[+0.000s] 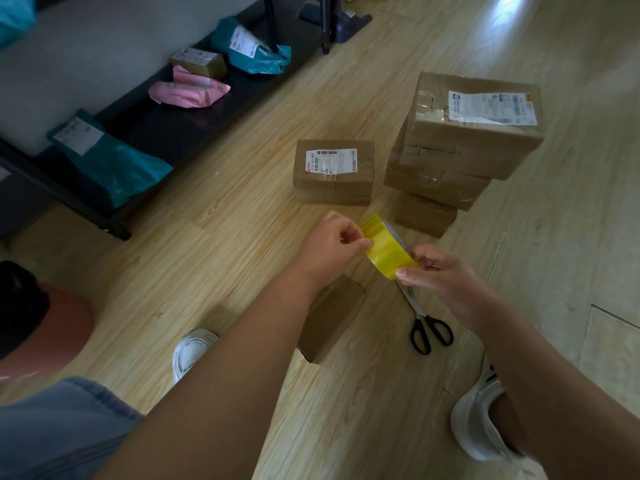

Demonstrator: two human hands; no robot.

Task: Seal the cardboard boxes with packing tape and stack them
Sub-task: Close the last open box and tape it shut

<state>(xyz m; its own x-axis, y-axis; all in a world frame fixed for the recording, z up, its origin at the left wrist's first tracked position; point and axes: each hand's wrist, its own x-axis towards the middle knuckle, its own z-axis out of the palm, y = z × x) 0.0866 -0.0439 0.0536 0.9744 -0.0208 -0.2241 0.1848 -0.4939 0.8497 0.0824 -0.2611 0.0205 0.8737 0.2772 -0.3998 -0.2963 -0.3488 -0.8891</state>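
With your left hand point(334, 237) and right hand point(441, 273) both pinching the yellow tape point(389, 252), slack could fold it onto itself.

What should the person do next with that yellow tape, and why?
Probably lower the tape onto the plain box beneath the left forearm: the left hand and right hand pinch it stretched between them, and that box shows no tape yet.
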